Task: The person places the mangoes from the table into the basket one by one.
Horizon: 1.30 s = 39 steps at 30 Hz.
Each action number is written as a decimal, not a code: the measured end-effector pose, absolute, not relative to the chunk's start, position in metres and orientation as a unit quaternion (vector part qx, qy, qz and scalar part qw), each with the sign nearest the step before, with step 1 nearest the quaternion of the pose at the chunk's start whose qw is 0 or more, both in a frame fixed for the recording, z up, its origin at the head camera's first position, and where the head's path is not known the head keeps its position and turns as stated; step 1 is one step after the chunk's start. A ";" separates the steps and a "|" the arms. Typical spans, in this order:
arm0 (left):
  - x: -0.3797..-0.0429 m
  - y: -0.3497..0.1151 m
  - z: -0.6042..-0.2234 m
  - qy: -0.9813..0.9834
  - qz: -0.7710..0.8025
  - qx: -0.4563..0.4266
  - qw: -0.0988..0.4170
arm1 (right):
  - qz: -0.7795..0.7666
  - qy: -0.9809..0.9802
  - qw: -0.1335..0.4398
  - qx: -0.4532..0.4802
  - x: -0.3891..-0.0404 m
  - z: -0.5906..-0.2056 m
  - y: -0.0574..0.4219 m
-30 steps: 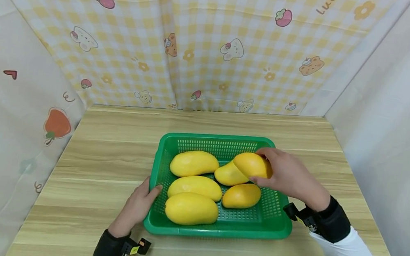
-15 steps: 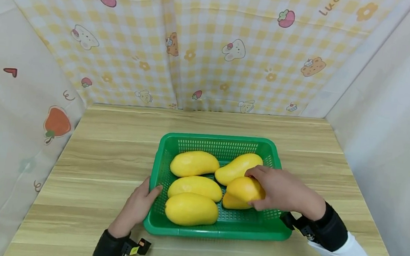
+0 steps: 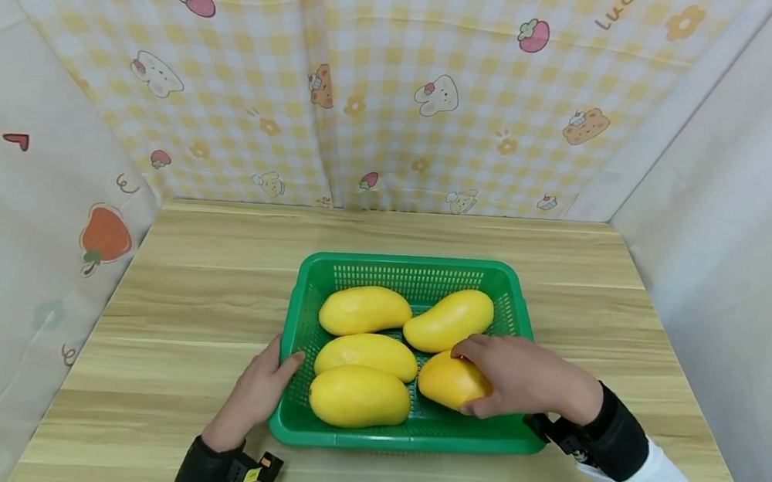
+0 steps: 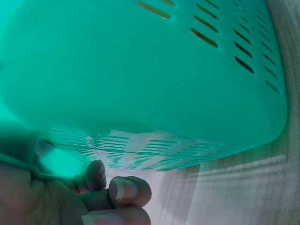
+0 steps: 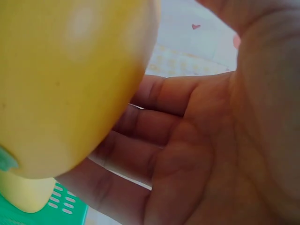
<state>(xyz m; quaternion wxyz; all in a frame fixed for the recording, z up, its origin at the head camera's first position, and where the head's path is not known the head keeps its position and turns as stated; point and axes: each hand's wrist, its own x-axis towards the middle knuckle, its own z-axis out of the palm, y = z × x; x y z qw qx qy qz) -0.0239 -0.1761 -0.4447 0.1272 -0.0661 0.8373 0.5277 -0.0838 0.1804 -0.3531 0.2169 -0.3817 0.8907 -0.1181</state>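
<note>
A green plastic basket [image 3: 408, 443] with slotted walls stands on the wooden table, with several yellow mangoes inside. Over its front right part, my right hand [image 3: 529, 379] grips a mango [image 3: 451, 381] between thumb and fingers. This mango covers the spot where another lay. In the right wrist view the held mango [image 5: 70, 93] fills the left side, fingers behind it, with part of a further mango [image 5: 30, 192] below. My left hand [image 3: 263, 384] holds the basket's left rim, thumb over the top. The left wrist view shows its curled fingers [image 4: 129, 190] outside the basket wall [image 4: 117, 84].
Two mangoes lie at the back of the basket, one left [image 3: 365, 311] and one right [image 3: 450, 321]. Another two lie front left, one [image 3: 360, 398] against the other [image 3: 367, 353]. Cloth curtains border the wooden table [image 3: 192, 292] behind and at both sides.
The right hand has carried its mango from above the back right mango toward the front, over the front right one, which is now hidden. The left hand has stayed on the rim.
</note>
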 end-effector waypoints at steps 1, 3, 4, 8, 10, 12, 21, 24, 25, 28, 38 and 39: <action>-0.024 -0.176 -0.445 0.836 0.529 -0.066 0.127 | -0.115 0.890 0.217 -0.384 -0.084 -0.354 0.180; -0.024 -0.176 -0.445 0.835 0.531 -0.066 0.126 | -0.110 0.889 0.222 -0.384 -0.083 -0.355 0.179; -0.024 -0.176 -0.445 0.835 0.531 -0.066 0.127 | -0.108 0.889 0.225 -0.384 -0.083 -0.356 0.178; -0.024 -0.176 -0.445 0.837 0.527 -0.066 0.129 | -0.102 0.884 0.247 -0.383 -0.081 -0.358 0.176; -0.024 -0.176 -0.445 0.839 0.524 -0.065 0.129 | -0.098 0.882 0.255 -0.384 -0.080 -0.359 0.175; -0.024 -0.176 -0.444 0.840 0.523 -0.065 0.129 | -0.095 0.880 0.263 -0.383 -0.079 -0.360 0.174; -0.024 -0.177 -0.443 0.832 0.534 -0.068 0.133 | -0.071 0.877 0.288 -0.378 -0.075 -0.367 0.170; -0.024 -0.177 -0.443 0.834 0.531 -0.068 0.133 | -0.066 0.880 0.293 -0.368 -0.074 -0.368 0.168; -0.024 -0.176 -0.443 0.835 0.529 -0.068 0.133 | -0.066 0.880 0.295 -0.365 -0.074 -0.368 0.168; -0.024 -0.176 -0.443 0.837 0.527 -0.068 0.132 | -0.062 0.882 0.294 -0.362 -0.074 -0.368 0.167; -0.023 -0.176 -0.442 0.844 0.519 -0.060 0.123 | -0.050 0.885 0.290 -0.361 -0.070 -0.366 0.163; -0.023 -0.176 -0.442 0.843 0.520 -0.060 0.124 | -0.053 0.884 0.292 -0.362 -0.069 -0.366 0.163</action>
